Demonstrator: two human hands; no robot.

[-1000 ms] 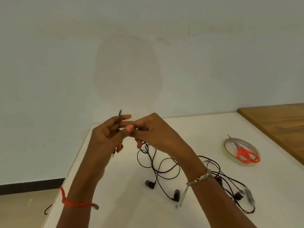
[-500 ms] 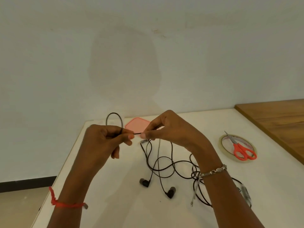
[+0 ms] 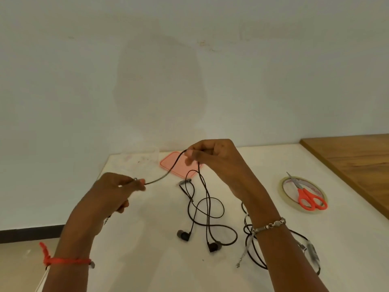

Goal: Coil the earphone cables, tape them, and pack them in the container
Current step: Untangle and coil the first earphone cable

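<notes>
A black earphone cable runs between both hands above the white table. My left hand pinches one end of it at the left. My right hand grips the cable higher up, and the rest hangs down in loose loops to two earbuds lying on the table. A second black earphone set lies tangled under my right forearm. A pink lid lies flat at the table's far edge, partly behind my right hand, beside a clear container.
A roll of clear tape lies at the right with orange-handled scissors across it. A brown wooden surface adjoins the table at the far right. The pale wall stands right behind the table.
My hands have moved apart: the left one lower and to the left, the right one up, so a stretch of cable now spans between them. The small loop above my left hand is gone.
</notes>
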